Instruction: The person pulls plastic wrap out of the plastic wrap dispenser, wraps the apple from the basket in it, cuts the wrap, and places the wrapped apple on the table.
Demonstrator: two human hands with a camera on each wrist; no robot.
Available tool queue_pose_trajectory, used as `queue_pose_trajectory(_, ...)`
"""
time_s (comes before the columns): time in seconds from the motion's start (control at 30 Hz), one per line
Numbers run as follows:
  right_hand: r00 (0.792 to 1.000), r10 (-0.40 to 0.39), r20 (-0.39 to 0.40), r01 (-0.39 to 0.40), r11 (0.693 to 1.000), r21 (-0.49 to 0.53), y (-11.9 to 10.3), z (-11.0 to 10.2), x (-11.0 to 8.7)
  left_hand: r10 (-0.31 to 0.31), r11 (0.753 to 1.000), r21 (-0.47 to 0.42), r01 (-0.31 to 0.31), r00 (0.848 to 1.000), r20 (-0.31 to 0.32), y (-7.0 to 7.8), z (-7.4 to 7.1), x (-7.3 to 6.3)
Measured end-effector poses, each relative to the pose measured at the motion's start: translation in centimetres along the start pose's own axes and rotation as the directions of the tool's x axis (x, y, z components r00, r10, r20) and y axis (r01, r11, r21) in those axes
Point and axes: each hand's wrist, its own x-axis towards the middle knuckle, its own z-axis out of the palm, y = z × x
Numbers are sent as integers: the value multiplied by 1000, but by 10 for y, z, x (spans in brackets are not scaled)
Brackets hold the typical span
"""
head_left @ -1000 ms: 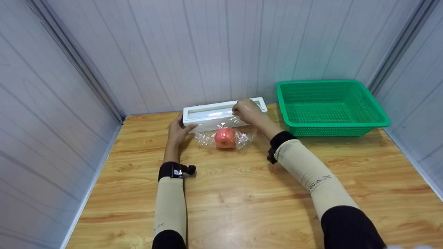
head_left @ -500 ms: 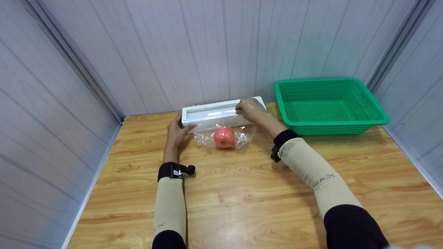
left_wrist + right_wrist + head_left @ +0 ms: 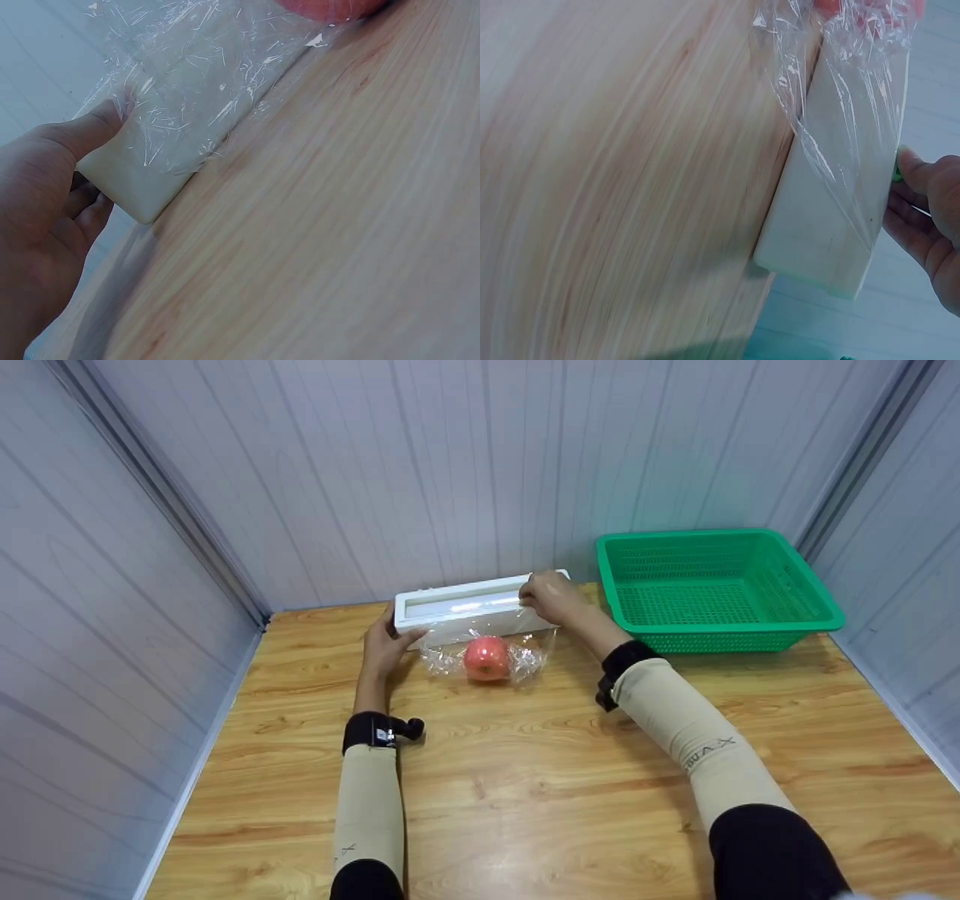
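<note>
A long white cling film dispenser [image 3: 480, 615] lies against the back wall, with a window in its top. My left hand [image 3: 382, 649] grips its left end, thumb on the front face and fingers behind. At the upper right, my right hand [image 3: 553, 597] pinches a small green slider [image 3: 897, 174] at the top edge; fingers hide most of it. Clear cling film [image 3: 202, 82] hangs from the dispenser over its front face. The film wraps a red apple [image 3: 487, 658] on the table just in front, bunched up at both sides of the fruit.
A green plastic basket [image 3: 720, 628] stands to the right of the dispenser, near the back wall. White panel walls [image 3: 465, 472] enclose the wooden table [image 3: 510, 780] at the back and both sides.
My right hand has slid a little to the right along the dispenser's top edge. My left hand and the wrapped apple stay where they were.
</note>
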Motion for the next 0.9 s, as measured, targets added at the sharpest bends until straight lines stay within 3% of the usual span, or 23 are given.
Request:
queue_pose_trajectory(0.53, 1000, -11, 11, 11, 1000, 21, 9, -5, -4, 0, 999, -45, 0, 1000, 4, 1, 0, -2)
queue_pose_trajectory(0.9, 999, 16, 45, -16, 1000, -2, 12, -12, -8, -8, 1000, -23, 8, 1000, -3, 2, 1, 0)
